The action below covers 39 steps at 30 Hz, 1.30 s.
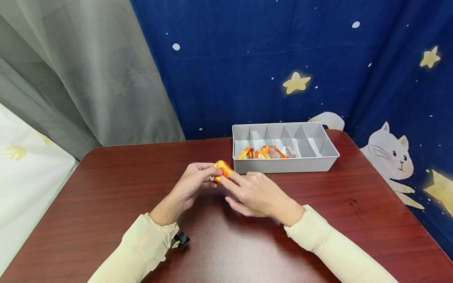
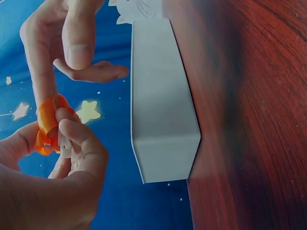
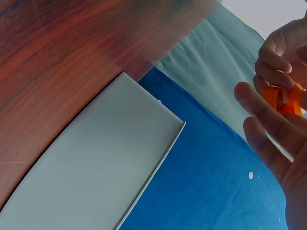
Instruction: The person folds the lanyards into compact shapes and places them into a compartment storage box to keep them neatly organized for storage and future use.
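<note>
Now | left hand pinches orange ribbon | right hand touches it

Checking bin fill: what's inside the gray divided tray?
The gray divided tray holds orange ribbon pieces with some pale bits in its left and middle slots. The right slots look bare, but the front wall hides each slot's near floor.

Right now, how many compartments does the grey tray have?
6, side by side along the grey tray. Orange ribbons lie in the second to fourth from the left; the other three look empty, though the front wall hides some floor.
</note>
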### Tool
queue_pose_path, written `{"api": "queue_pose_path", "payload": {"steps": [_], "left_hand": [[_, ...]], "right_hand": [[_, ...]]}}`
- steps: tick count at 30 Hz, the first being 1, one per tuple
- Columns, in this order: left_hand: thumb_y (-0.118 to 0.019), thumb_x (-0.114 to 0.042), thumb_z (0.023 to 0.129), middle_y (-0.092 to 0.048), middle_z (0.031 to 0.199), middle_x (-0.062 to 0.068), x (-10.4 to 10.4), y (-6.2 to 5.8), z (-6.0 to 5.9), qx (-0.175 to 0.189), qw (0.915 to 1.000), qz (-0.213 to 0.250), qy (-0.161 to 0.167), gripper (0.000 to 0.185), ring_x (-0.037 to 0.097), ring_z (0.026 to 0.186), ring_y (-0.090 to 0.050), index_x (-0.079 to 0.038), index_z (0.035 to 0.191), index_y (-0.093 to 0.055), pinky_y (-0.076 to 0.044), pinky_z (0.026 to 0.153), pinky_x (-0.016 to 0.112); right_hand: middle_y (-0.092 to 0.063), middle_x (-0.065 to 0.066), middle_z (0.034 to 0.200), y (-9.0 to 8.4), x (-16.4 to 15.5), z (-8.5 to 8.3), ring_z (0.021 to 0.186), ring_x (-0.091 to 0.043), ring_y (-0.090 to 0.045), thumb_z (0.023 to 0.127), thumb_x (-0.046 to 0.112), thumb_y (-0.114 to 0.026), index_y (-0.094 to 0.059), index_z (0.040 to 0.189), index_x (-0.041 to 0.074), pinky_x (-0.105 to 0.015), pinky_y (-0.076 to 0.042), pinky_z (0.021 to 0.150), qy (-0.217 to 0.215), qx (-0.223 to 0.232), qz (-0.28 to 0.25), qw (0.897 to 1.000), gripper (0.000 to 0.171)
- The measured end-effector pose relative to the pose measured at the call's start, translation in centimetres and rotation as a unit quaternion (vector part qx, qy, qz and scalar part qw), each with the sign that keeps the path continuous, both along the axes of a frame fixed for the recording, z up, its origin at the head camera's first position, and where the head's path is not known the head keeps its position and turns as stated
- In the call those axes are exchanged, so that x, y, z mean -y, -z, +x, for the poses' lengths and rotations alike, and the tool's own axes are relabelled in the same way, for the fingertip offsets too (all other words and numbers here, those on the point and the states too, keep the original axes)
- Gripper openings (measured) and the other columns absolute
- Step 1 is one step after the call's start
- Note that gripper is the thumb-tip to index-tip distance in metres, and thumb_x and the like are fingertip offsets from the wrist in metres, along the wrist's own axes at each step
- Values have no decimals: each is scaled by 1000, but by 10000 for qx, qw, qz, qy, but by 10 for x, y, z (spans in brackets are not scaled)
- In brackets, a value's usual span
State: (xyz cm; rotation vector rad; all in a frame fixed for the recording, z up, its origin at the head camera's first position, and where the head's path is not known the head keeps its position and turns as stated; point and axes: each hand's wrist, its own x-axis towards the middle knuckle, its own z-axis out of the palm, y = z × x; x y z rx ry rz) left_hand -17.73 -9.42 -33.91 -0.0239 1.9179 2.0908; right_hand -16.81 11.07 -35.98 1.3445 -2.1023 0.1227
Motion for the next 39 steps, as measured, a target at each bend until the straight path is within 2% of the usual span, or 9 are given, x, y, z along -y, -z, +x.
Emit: {"api": "queue_pose_path", "payload": {"steps": [6, 11, 16, 21, 25, 29, 33, 36, 39], "left_hand": [[-63, -6, 88, -70, 79, 2, 4, 1, -1, 83, 9996, 253, 84, 16, 8, 64, -63, 3, 101, -68, -53, 62, 21], [-63, -5, 91, -72, 82, 2, 11, 2, -3, 92, 9982, 573, 161, 14, 9, 70, -66, 1, 102, -69, -54, 67, 22], [-65, -7, 93, -73, 90, 2, 12, 4, -3, -156, 9985, 471, 239, 24, 11, 78, -68, 6, 113, -67, -56, 77, 25], [-66, -7, 93, -73, 91, 3, 9, 3, -2, -337, 9979, 483, 252, 25, 11, 78, -67, 6, 115, -67, -56, 77, 25], [-65, -7, 94, -73, 92, 3, 7, 1, -1, -408, 9974, 550, 204, 30, 11, 79, -68, 9, 119, -65, -56, 78, 26], [-65, -7, 94, -73, 93, 3, 5, 0, 1, -453, 9971, 593, 163, 32, 11, 80, -68, 10, 121, -63, -56, 78, 27], [-66, -7, 93, -73, 92, 1, 2, -1, 3, -503, 9972, 536, 111, 32, 11, 79, -68, 10, 120, -64, -56, 78, 28], [-65, -6, 93, -73, 92, 1, -1, -1, 4, -539, 9973, 480, 94, 33, 10, 80, -67, 11, 121, -63, -55, 79, 28], [-65, -5, 93, -73, 91, 0, -3, -1, 5, -590, 9972, 439, 94, 35, 10, 79, -67, 13, 123, -61, -55, 77, 26]], "right_hand": [[-62, -5, 108, 0, -1, 1, 54, -16, -49, 88, 31, -63, -57, 132, 6, -30, -46, 50, -202, 23, -135, 9997, 51], [-63, -5, 112, 0, 0, 1, 55, -14, -49, 85, 26, -67, -58, 130, 3, -27, -44, 49, -580, 236, -655, 9959, 51], [-65, -5, 117, 1, 1, -2, 65, -11, -59, 92, 26, -62, -60, 124, 2, -24, -50, 54, -946, 673, -1404, 9833, 39], [-66, -5, 108, 1, 2, -2, 66, -5, -58, 99, 27, -56, -63, 117, 3, -15, -46, 54, -1017, 1051, -2141, 9658, 32], [-67, -5, 99, 0, 4, 0, 63, -4, -57, 98, 23, -60, -66, 113, 4, -12, -45, 53, -993, 1529, -2688, 9458, 25], [-67, -5, 92, 0, 7, 0, 63, -7, -59, 92, 10, -69, -68, 109, 4, -15, -49, 57, -947, 2040, -3336, 9155, 18], [-66, -4, 84, -2, 10, -1, 60, -8, -59, 86, 1, -75, -68, 106, 4, -17, -49, 55, -730, 2425, -3951, 8830, 21], [-64, -3, 79, -3, 12, -2, 54, -7, -56, 85, 2, -77, -67, 106, 4, -18, -47, 50, -498, 2646, -4284, 8625, 24], [-62, -3, 76, -4, 13, -2, 48, -7, -52, 85, 5, -78, -67, 109, 5, -20, -44, 46, -216, 2904, -4427, 8481, 27]]}}
